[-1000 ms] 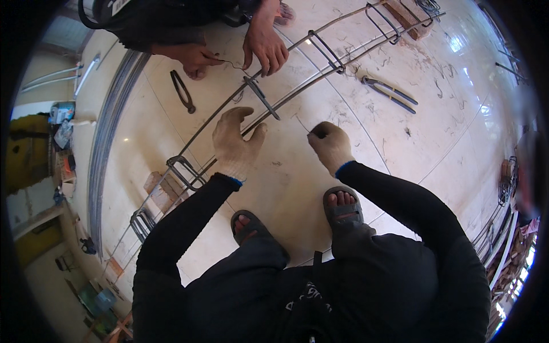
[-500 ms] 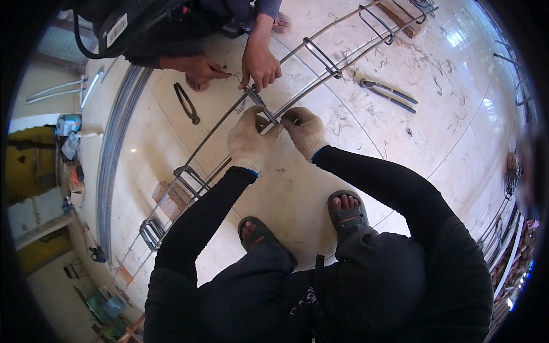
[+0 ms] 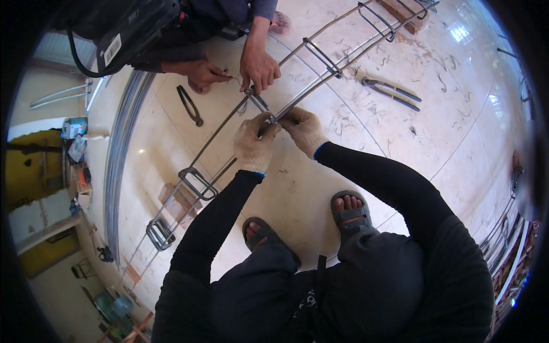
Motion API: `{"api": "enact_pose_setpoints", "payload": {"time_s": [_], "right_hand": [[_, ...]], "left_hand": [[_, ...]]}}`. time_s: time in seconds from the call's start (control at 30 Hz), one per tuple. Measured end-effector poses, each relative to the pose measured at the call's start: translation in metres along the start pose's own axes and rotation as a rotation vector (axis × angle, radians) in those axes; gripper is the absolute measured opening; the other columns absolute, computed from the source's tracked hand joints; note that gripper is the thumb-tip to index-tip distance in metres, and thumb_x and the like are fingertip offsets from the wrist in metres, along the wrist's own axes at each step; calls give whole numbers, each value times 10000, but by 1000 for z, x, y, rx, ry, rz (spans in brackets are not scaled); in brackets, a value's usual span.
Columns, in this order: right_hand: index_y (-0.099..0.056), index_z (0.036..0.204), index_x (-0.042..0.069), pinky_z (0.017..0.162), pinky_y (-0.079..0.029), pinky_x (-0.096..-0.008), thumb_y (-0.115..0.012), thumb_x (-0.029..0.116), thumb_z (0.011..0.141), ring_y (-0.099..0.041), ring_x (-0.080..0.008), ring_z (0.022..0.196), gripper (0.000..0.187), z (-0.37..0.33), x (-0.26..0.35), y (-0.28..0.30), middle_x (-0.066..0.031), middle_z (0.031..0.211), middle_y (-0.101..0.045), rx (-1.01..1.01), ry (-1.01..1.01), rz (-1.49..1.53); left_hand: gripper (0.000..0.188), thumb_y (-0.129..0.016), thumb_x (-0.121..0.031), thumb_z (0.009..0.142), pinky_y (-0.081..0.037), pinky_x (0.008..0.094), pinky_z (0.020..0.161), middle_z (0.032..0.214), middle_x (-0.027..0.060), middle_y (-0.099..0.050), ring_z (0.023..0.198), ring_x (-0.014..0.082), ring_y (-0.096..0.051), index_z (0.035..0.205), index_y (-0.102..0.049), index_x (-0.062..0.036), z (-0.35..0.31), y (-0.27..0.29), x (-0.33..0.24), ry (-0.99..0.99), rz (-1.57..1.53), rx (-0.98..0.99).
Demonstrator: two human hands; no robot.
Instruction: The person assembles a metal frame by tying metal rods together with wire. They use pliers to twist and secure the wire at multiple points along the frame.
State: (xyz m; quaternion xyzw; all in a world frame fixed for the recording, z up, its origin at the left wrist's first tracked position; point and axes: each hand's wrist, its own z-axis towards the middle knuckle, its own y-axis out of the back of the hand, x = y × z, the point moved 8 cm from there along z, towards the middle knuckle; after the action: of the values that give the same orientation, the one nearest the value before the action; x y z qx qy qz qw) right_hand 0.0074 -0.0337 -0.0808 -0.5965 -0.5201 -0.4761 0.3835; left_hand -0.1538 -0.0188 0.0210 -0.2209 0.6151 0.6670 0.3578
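Steel frame [image 3: 337, 73] slants ahead-right and back-left of the grip; left hand [image 3: 255, 143] and right hand [image 3: 303, 131] equally near its closer edge, whether pinching I cannot tell.

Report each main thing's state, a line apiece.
Rebar frame: lying across bricks
Left hand: gloved, curled at the frame
Right hand: gloved, curled close beside it
Left pincers: on floor, unheld
Right pincers: on floor, handles apart
Steel bars: lying side by side
Sandals: worn

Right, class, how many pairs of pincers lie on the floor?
2: dark pincers left of the steel cage, long-handled pincers right of it; others may be hidden.
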Motion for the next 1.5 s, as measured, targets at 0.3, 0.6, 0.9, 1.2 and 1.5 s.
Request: {"api": "enact_pose_setpoints", "payload": {"time_s": [0.3,0.6,0.9,1.2,1.5], "right_hand": [[-790,1199,34,781,-597,-348,-749,142,1005,-739,-183,868,226,-14,19,4,-92,1000,-801,-3,-15,-150],[-823,1122,10,773,-622,-407,-735,200,962,-786,-268,812,263,-40,31,3,-172,974,-815,-40,-199,-43],[-831,1045,37,745,-619,-429,-731,253,931,-783,-304,796,264,-24,44,12,-161,892,-801,120,-209,-169],[-815,1033,101,828,-601,-525,-660,253,962,-765,-389,935,228,1,155,-11,-163,1020,-790,389,286,-900],[-841,1146,170,861,-606,-490,-723,295,971,-768,-395,960,246,13,166,-23,-165,1036,-805,186,382,-813]], "left_hand": [[202,-899,-243,872,-545,463,810,905,70,-760,878,307,-711,1021,-857,-113,-3,0,0,-162,106,-78],[115,-890,-216,867,-547,459,821,885,53,-782,896,297,-725,945,-860,-136,-2,2,-2,-209,89,-68],[77,-875,-138,852,-549,458,791,879,77,-766,873,311,-726,909,-826,-125,2,0,-12,-367,131,-62],[107,-875,-125,820,-543,486,784,870,77,-743,883,328,-711,904,-809,-133,0,1,0,-400,157,-95],[119,-867,-152,811,-533,479,795,875,58,-740,905,309,-707,919,-820,-166,-7,10,-1,-373,147,-99]]}}
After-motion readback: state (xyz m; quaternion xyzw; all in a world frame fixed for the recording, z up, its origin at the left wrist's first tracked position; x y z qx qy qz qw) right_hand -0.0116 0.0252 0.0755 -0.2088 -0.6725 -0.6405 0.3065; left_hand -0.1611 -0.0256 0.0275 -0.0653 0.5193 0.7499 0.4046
